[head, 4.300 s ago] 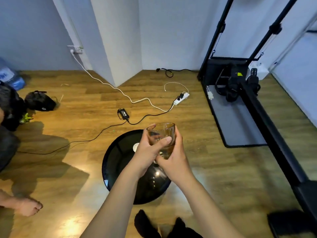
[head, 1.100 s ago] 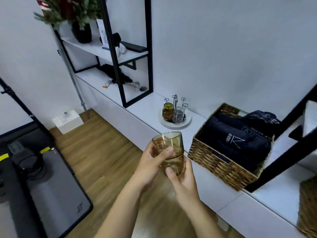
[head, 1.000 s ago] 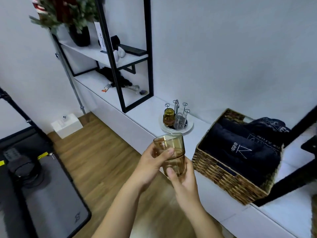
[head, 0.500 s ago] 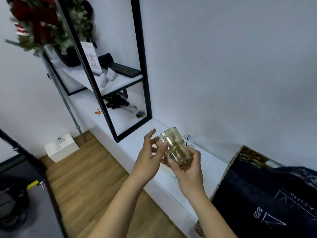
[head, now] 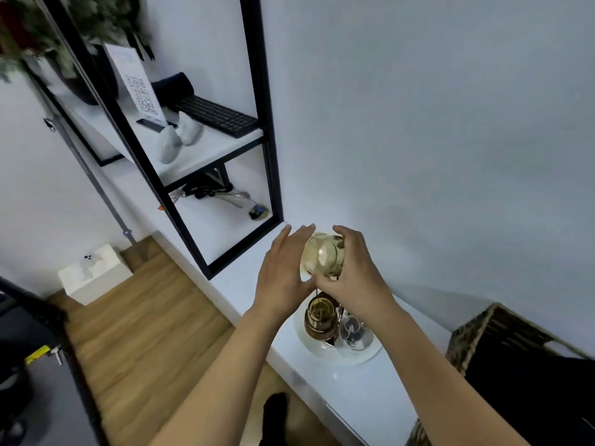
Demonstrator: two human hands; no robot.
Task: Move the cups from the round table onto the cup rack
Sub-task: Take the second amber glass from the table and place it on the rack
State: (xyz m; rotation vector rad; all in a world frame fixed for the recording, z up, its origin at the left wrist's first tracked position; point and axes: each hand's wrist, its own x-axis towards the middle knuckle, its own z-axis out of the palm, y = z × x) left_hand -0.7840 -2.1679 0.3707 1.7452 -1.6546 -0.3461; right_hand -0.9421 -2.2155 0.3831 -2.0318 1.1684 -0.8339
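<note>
The right hand (head: pixel 352 272) keeps its grip curled around an amber glass cup (head: pixel 323 255), tipped so its base faces the camera. The left hand (head: pixel 283 272) lies against the cup's left side with fingers straight and spread. The cup is held in the air just above the cup rack (head: pixel 338 326), where an amber cup (head: pixel 320 317) and a clear cup (head: pixel 352 331) already sit. The rack's white plate (head: pixel 367 357) stands on the white counter (head: pixel 354 391), a wicker basket (head: pixel 476 333) to its right

A pale grey-white painted wall (head: pixel 434 123) is seen behind a long white low cabinet top (head: pixel 357 391). A black metal-framed shelving unit (head: pixel 257 101) is set upon it, above a brown wood-plank floor (head: pixel 145 333).
</note>
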